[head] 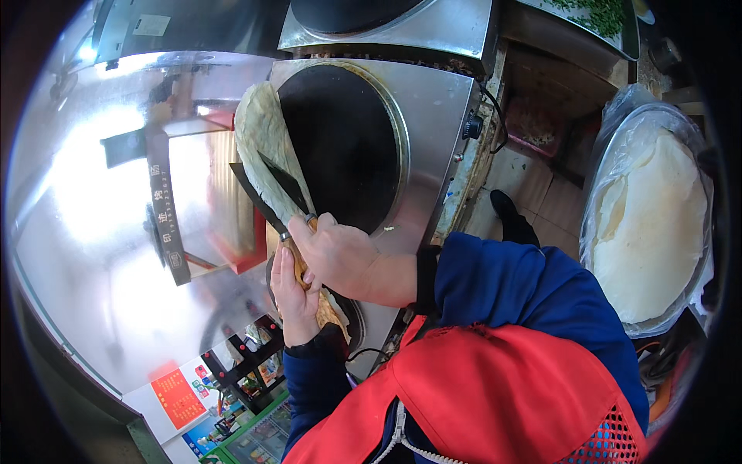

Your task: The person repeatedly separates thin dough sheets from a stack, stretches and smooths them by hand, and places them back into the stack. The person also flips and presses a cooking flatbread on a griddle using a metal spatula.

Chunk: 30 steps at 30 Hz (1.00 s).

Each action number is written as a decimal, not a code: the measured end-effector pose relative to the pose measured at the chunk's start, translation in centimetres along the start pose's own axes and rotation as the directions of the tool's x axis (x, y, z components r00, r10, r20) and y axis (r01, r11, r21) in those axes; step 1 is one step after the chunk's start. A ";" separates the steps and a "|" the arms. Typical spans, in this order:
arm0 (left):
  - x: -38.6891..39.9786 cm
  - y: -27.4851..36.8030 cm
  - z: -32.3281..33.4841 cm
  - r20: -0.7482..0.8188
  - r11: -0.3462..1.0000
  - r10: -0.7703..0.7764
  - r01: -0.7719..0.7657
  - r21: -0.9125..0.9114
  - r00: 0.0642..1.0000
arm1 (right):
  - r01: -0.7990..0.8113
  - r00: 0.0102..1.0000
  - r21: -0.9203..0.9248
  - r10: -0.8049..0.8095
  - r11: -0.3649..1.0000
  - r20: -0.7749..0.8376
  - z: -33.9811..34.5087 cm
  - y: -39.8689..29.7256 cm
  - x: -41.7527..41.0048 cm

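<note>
A long folded flatbread [266, 133] of pale dough lies across the left edge of a round black griddle [342, 145]. Two spatulas with dark blades and wooden handles are at its lower end. My right hand [345, 252] grips one handle, and that spatula's blade [284, 180] crosses the flatbread. In my left hand [294, 296] is the other wooden handle [300, 264]; its blade [255, 200] runs along the flatbread's left side. My hands are close together, the right partly covering the handles. Whether the flatbread is fully off the hot surface, I cannot tell.
Below my hands, a browned flatbread [331, 316] lies on another griddle, partly hidden. A further griddle [353, 14] stands at the top. Plastic lines a large basin of pale dough [655, 226] at right. A tray [629, 49] holds chopped greens. A red-framed case [249, 255] appears left.
</note>
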<state>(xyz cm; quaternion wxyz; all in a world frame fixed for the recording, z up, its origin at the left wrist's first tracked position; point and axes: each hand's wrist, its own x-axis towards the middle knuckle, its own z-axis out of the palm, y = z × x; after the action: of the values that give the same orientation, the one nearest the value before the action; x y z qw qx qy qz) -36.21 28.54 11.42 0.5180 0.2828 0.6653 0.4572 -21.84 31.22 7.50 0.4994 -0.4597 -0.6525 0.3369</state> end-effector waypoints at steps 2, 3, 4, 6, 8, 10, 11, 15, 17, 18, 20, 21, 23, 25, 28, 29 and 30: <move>-0.2 -0.6 0.3 0.008 0.999 -0.025 0.025 0.030 1.000 | -0.087 0.995 -0.010 0.087 0.996 0.040 -0.3 0.1 -0.3; -0.2 -1.1 0.6 0.017 0.997 -0.058 0.057 0.044 0.998 | -0.124 0.988 -0.032 0.126 0.992 0.094 -0.7 0.3 -0.5; -0.2 -1.6 0.8 -0.009 0.994 -0.094 0.094 0.051 0.996 | -0.079 0.981 -0.021 0.081 0.997 0.176 -2.0 1.4 -1.3; 0.2 -3.7 1.4 0.050 0.979 -0.095 0.084 0.188 0.994 | -0.252 0.929 0.070 0.221 0.965 0.296 -4.0 3.6 -1.6; 0.2 -5.3 1.1 0.106 0.976 -0.119 0.096 0.197 0.987 | -0.525 0.829 0.221 0.434 0.822 0.353 -7.4 5.6 -2.8; -0.1 -6.2 -0.2 0.087 0.993 -0.099 0.092 0.076 0.991 | -0.537 0.825 0.087 0.500 0.839 0.263 -11.0 6.8 -3.8; -0.3 -6.5 -1.1 0.090 0.997 -0.063 0.066 -0.030 0.994 | -0.730 0.649 0.061 0.663 0.680 0.373 -13.4 7.3 -4.2; -1.4 -7.8 -4.7 -0.152 0.985 0.096 -0.071 0.157 0.984 | -0.560 0.825 0.184 0.564 0.808 0.035 -15.8 7.7 -4.0; -1.1 -9.1 -5.4 -0.122 0.694 0.405 -0.218 0.686 0.906 | -0.172 0.984 -0.138 0.178 0.975 0.026 -14.3 8.9 -1.9; -1.1 -9.9 -5.6 -0.016 0.478 0.523 -0.277 0.833 0.852 | -0.112 0.987 -0.318 0.142 0.942 0.070 -12.8 9.3 -1.3; -1.1 -11.4 -5.6 0.112 0.199 0.571 -0.269 0.942 0.813 | 0.080 0.984 -0.563 0.026 0.822 0.177 -9.7 10.7 -0.1; -0.9 -12.1 -5.4 0.085 0.180 0.485 -0.195 0.964 0.870 | 0.221 0.967 -0.615 -0.088 0.757 0.240 -8.3 11.5 0.4; -0.5 -12.9 -5.3 0.090 0.210 0.468 -0.210 0.955 0.879 | 0.263 0.941 -0.642 -0.045 0.720 0.336 -6.8 12.7 0.3; -0.1 -13.1 -5.5 0.077 0.201 0.458 -0.188 0.961 0.886 | 0.302 0.917 -0.636 -0.034 0.710 0.398 -6.4 13.4 0.2; 0.0 -12.9 -6.0 0.080 0.238 0.445 -0.204 0.950 0.892 | 0.321 0.908 -0.587 -0.066 0.743 0.413 -6.8 13.4 0.6; -0.1 -12.8 -6.2 0.083 0.233 0.458 -0.210 0.950 0.885 | 0.332 0.909 -0.586 -0.084 0.739 0.409 -7.1 13.1 0.6; -0.5 -12.8 -6.4 0.101 0.202 0.501 -0.229 0.952 0.859 | 0.332 0.908 -0.586 -0.083 0.740 0.410 -7.6 12.8 0.8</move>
<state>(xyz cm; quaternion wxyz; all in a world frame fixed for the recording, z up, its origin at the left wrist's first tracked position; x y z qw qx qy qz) -40.87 20.71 0.38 0.0451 0.6252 0.7702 0.1174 -11.21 36.30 -1.68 0.2193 -0.4564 -0.8551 0.1114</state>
